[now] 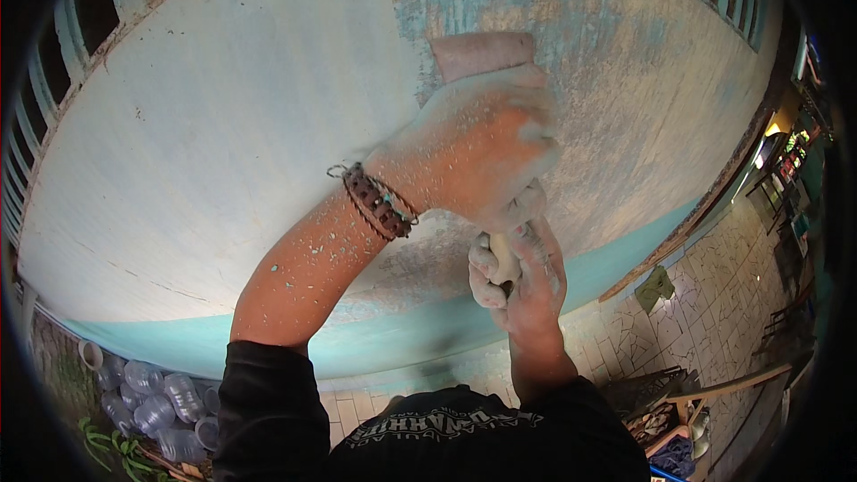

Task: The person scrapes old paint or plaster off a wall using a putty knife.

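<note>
My left hand [478, 138], dusted with pale powder, is closed around the upper part of a scraper. Beyond its knuckles the wide, flat, dull pinkish blade [482, 54] lies at the wall [223, 125]. Below, my right hand [528, 268] wraps its powdery fingers around the pale handle [504, 259]. Most of the tool between blade and handle is hidden by my left hand. Paint flakes stick to my left forearm, which wears a dark braided bracelet [379, 201]. Around the blade the wall is patchy, with worn turquoise paint and bare grey-brown areas; left of it the surface is smoother and whitish.
A turquoise band [357, 348] runs along the wall's foot. Clear plastic jugs [156, 402] and green leaves lie at the lower left. On the right, a green cloth [655, 288] lies on the cracked-tile floor [705, 303], near wooden furniture. Turquoise railings [71, 27] border the wall's upper corners.
</note>
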### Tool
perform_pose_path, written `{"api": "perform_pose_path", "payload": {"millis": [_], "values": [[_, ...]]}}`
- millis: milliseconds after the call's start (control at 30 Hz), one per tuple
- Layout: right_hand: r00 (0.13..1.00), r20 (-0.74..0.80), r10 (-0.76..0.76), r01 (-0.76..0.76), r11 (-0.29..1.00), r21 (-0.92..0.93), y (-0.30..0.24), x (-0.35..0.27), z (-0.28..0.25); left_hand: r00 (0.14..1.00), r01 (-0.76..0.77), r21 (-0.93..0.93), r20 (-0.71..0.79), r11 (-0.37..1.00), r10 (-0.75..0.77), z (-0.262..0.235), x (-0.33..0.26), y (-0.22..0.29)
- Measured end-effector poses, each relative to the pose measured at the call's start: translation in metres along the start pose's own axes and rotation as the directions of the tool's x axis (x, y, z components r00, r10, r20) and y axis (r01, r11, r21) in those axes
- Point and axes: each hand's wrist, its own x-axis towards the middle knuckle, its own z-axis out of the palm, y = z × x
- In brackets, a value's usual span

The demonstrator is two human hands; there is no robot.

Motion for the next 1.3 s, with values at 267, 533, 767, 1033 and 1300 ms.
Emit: {"api": "perform_pose_path", "payload": {"millis": [267, 533, 767, 1033, 1300], "values": [[0.999, -0.048, 0.017, -0.02, 0.998, -0.065, 0.011, -0.002, 0.0, 1.0, -0.018, 0.013, -0.02, 1.0, 0.018, 0.002, -0.006, 0.001], [0.99, -0.139, -0.013, 0.001, 0.996, -0.092, 0.014, -0.004, 0.003, 0.98, -0.062, -0.147, -0.195, 0.987, 0.032, 0.013, -0.009, 0.002], [0.996, -0.081, -0.038, 0.028, 0.993, -0.116, 0.017, -0.003, 0.005, 0.977, -0.069, -0.114, -0.21, 0.991, 0.044, 0.018, -0.012, 0.005], [0.996, -0.067, -0.066, 0.057, 0.99, -0.13, 0.021, -0.001, 0.006, 0.992, -0.014, -0.104, -0.128, 0.995, 0.001, 0.012, -0.014, 0.003], [1.0, 0.018, -0.007, 0.009, 0.995, -0.097, 0.02, 0.01, 0.003, 0.993, -0.036, -0.106, -0.117, 0.994, 0.023, 0.003, -0.011, -0.006]]}}
